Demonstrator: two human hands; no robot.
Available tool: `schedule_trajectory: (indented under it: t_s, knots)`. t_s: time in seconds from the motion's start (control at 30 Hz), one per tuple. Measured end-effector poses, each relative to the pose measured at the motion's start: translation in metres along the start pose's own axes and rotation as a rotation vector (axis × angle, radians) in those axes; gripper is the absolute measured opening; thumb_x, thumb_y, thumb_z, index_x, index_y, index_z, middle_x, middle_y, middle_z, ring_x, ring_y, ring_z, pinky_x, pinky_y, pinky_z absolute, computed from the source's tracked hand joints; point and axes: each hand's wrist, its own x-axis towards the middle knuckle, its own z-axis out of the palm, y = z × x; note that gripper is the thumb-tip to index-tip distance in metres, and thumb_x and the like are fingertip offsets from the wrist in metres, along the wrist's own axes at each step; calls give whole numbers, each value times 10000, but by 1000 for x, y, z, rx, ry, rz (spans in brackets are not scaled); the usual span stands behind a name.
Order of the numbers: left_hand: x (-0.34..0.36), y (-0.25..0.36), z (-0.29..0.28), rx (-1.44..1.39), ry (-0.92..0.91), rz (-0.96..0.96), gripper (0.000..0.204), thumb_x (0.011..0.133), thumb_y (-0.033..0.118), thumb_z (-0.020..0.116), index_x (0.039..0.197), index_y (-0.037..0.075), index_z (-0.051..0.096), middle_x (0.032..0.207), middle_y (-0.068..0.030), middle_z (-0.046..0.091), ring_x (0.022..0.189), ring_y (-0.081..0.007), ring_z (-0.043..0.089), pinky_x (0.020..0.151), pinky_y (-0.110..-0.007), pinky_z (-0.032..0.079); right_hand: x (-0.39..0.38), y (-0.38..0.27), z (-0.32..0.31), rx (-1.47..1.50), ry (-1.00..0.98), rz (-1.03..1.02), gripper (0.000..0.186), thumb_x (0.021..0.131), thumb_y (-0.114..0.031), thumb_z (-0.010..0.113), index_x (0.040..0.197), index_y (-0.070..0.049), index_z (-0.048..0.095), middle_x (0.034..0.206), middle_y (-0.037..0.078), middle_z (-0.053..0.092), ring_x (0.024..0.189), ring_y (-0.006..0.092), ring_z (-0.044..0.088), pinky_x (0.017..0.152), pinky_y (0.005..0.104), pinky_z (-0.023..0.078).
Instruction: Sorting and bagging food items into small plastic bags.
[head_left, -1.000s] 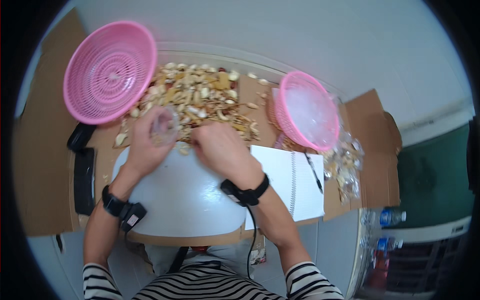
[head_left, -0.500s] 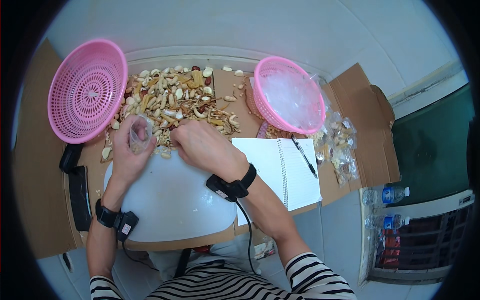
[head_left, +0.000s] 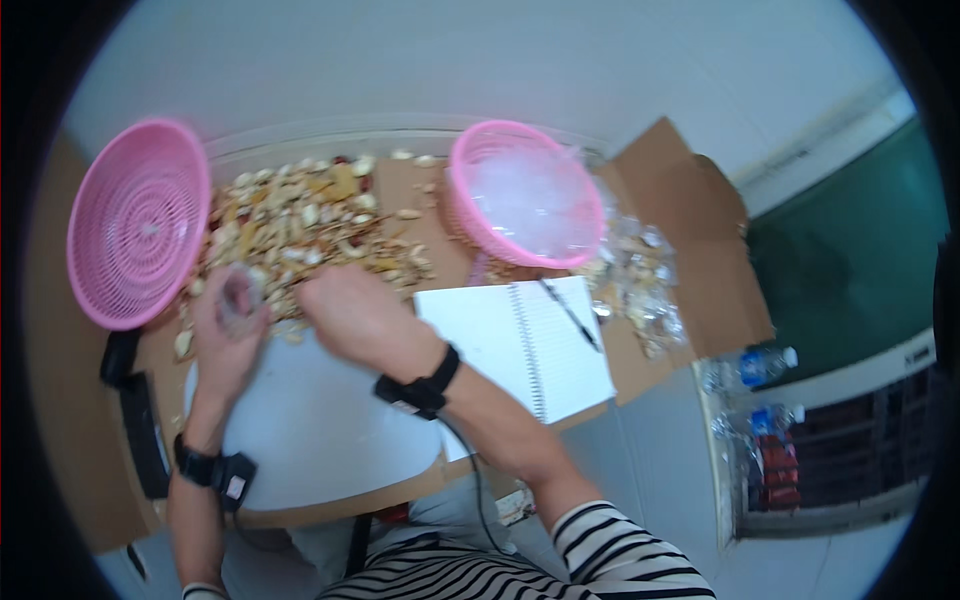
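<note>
Wrapped round a small clear plastic bag (head_left: pixel 240 318), my left hand (head_left: pixel 222 352) is at the near left edge of a mixed heap of peanuts and dried pieces (head_left: pixel 290 225). The bag's round mouth faces up. My right hand (head_left: pixel 362 315) bends over the near side of the heap, just right of the bag and apart from it. Its fingers are curled and point down; blur and the back of the hand hide whatever is between them. Under both wrists lies a translucent white sheet or board (head_left: pixel 320 430).
An empty pink basket (head_left: pixel 140 225) tilts at the left. Another pink basket (head_left: pixel 530 190) holds clear plastic bags. A spiral notebook (head_left: pixel 560 360) with a pen (head_left: pixel 570 315) lies right of my hands, beside filled bags (head_left: pixel 645 285). Cables run from my wristbands.
The whole view has shifted, with the table sliding left and slightly tilting. My left hand still holds the bag; the right hand stays over the heap's near edge, now more blurred.
</note>
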Motion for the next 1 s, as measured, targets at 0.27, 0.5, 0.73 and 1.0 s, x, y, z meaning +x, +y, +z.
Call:
schedule_trajectory:
  t_s: [0.27, 0.5, 0.73, 1.0]
  knots:
    - [-16, -40, -18, -71, 11, -75, 581, 918, 128, 839, 1411, -30, 577, 1129, -32, 556, 976, -142, 489, 923, -306, 422, 7, -7, 23, 68, 134, -55, 108, 814, -2, 652, 806, 60, 739, 831, 275, 719, 853, 453, 752, 777, 520, 615]
    - [-9, -57, -6, -121, 2, -61, 586, 954, 50, 794, 1468, -62, 536, 1193, -49, 557, 1018, -155, 504, 978, -308, 428, -9, 6, 17, 97, 268, -65, 120, 836, -17, 664, 837, 76, 740, 837, 262, 720, 867, 440, 753, 800, 504, 612]
    - [-8, -48, -38, -52, -24, -93, 493, 922, 91, 815, 1347, -44, 603, 1133, -53, 635, 1025, -165, 583, 959, -330, 490, 20, 6, 23, 302, 277, -145, 115, 734, -48, 760, 812, 31, 734, 838, 251, 717, 811, 444, 726, 743, 495, 587]
    - [7, 32, -1, 128, -159, 56, 309, 837, 78, 814, 1089, 39, 640, 919, -75, 619, 842, -209, 625, 786, -347, 522, -2, 4, -43, 1031, 317, 165, 162, 879, 15, 797, 1041, 15, 795, 915, 15, 749, 837, 93, 692, 756, 250, 575]
